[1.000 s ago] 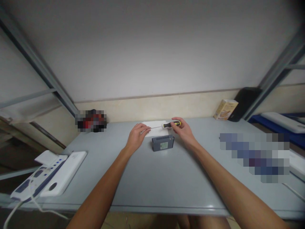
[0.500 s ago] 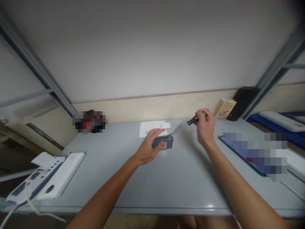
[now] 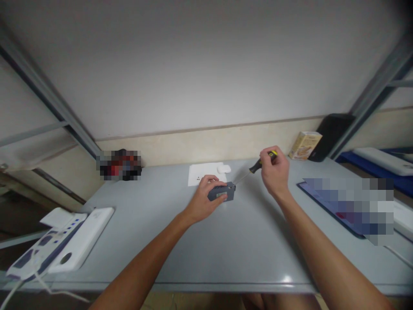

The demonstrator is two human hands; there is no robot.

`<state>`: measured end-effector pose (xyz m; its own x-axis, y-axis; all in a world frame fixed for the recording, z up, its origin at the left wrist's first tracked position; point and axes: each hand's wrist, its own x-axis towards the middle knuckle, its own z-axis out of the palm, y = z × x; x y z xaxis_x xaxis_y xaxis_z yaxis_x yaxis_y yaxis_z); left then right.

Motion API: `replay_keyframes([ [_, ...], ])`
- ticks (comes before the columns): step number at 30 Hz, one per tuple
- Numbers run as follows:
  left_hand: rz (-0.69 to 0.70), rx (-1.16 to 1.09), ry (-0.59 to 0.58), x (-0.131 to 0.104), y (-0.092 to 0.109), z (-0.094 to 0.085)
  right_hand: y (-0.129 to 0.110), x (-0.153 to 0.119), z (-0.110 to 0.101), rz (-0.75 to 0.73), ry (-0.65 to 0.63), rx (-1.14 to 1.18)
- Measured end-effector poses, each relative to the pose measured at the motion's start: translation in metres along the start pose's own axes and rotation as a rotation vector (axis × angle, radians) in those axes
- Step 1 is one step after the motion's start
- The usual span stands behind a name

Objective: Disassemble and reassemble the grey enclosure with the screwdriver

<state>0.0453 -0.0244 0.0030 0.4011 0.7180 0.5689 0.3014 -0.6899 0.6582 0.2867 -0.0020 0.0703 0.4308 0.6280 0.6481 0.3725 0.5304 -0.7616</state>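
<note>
A small dark grey box [image 3: 230,196] with a row of vent slots and a pale label stands on the grey table [image 3: 206,254]. My left hand [image 3: 206,196] grips its left part, thumb on the near face and fingers over the top. My right hand [image 3: 275,170] is closed around the black and yellow handle of a screwdriver [image 3: 256,166]. The screwdriver slants down to the left, its thin shaft reaching the box's upper right corner. Whether the tip touches a screw is too small to tell. Behind the box lies white paper [image 3: 195,174] with several tiny dark specks.
A white rounded case [image 3: 223,169] rests on the paper's right side. At the left stand a power strip [image 3: 41,249] and a long white block [image 3: 87,237]. On the right are a flat dark-edged pad [image 3: 335,215], a yellow carton [image 3: 305,145] and a black case [image 3: 334,133].
My right hand has moved slightly left and tipped the screwdriver a little steeper. The box has turned a little under my left hand, whose thumb sits slightly further right.
</note>
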Motion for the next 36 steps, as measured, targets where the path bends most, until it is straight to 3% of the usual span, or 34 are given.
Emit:
replay_keyframes([
  [7, 0.044, 0.080, -0.009, 0.000, -0.001, -0.001, -0.013, -0.005, -0.003, -0.095, -0.104, -0.023],
  [12, 0.088, 0.157, -0.035, 0.003, 0.002, -0.004, -0.037, -0.002, -0.004, -0.094, -0.421, 0.210],
  [17, 0.147, 0.289, -0.075, 0.004, 0.007, -0.009, -0.053, 0.010, 0.008, 0.102, -0.791, 0.495],
  [19, 0.177, 0.399, -0.102, 0.004, 0.009, -0.010, -0.051, 0.011, 0.016, 0.163, -0.824, 0.560],
  [22, 0.214, 0.512, -0.126, 0.003, 0.011, -0.010, -0.035, 0.007, 0.026, 0.179, -0.660, 0.528],
  [26, 0.237, 0.579, -0.172, 0.004, 0.013, -0.012, -0.002, 0.003, 0.025, 0.065, -0.264, 0.214],
  [28, 0.245, 0.607, -0.206, 0.005, 0.013, -0.015, 0.011, 0.005, 0.020, 0.106, -0.251, 0.141],
  [31, 0.264, 0.631, -0.260, 0.006, 0.014, -0.019, 0.022, 0.008, 0.017, 0.281, -0.237, 0.144],
  [35, 0.265, 0.669, -0.306, 0.006, 0.017, -0.022, 0.032, 0.005, 0.025, 0.497, -0.032, 0.249],
  [36, 0.263, 0.676, -0.314, 0.005, 0.018, -0.022, 0.035, 0.002, 0.028, 0.524, -0.030, 0.264],
])
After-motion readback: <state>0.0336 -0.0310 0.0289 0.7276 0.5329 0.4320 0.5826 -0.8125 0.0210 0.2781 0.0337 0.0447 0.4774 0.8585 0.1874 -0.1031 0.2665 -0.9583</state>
